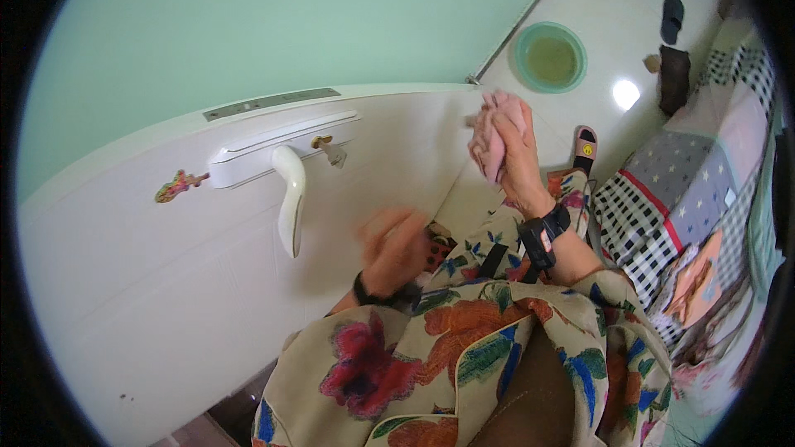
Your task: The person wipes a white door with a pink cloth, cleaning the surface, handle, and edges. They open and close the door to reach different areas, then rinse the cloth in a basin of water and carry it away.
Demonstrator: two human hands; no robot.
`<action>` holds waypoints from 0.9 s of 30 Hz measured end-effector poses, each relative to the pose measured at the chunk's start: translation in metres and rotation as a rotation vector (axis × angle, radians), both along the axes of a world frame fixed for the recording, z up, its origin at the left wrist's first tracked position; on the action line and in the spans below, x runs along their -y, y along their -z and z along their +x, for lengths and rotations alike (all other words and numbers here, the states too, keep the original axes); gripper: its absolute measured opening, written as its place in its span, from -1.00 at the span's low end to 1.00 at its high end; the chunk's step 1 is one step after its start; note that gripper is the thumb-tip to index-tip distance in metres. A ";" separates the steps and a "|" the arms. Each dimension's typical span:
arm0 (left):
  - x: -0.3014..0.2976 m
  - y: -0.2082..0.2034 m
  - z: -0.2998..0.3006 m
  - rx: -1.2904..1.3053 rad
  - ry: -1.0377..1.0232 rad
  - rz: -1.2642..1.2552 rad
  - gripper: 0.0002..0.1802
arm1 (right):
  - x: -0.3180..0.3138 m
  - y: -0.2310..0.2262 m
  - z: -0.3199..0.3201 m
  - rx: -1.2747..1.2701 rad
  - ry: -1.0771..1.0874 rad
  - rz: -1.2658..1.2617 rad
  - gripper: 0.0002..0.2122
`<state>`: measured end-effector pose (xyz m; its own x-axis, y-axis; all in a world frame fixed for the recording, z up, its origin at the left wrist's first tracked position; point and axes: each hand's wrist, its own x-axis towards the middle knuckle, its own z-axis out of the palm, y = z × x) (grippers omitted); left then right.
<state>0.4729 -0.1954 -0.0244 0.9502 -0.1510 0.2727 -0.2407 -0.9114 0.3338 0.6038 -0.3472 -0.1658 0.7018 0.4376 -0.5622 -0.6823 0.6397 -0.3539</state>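
My right hand (519, 167) is closed around a bunched pink cloth (490, 142), close to the far end of the white door (166, 281). Motion smears my left hand (393, 247), which is in front of the door's face, to the right of the white lever handle (288, 194) and apart from it. Its fingers are too blurred to read. A key (334, 154) sticks out of the lock beside the handle. On the door's edge shows a metal latch plate (269, 104).
A green basin (520, 58) with cloudy water stands on the tiled floor beyond the door. Dark slippers (672, 18) lie farther off. At the right is a bed with a patchwork cover (687, 165) and rumpled clothes (696, 281). A small colourful sticker (180, 185) is on the door.
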 end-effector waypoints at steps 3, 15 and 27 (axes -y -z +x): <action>0.002 -0.064 0.018 0.369 -0.410 0.384 -0.80 | -0.017 -0.039 0.045 0.263 -0.154 0.027 -0.57; -0.040 -0.113 0.039 -0.491 -0.814 -0.001 -0.65 | -0.134 -0.017 0.040 1.118 0.086 -0.329 -0.75; -0.042 -0.104 0.014 -0.406 -0.761 0.030 -0.48 | -0.135 -0.049 0.023 1.144 0.069 -0.151 -0.69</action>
<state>0.4870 -0.1531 0.0797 0.8187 0.5648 -0.1041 0.5720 -0.7858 0.2353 0.6270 -0.2121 -0.1169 0.8544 0.3610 0.3739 0.1210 0.5615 -0.8186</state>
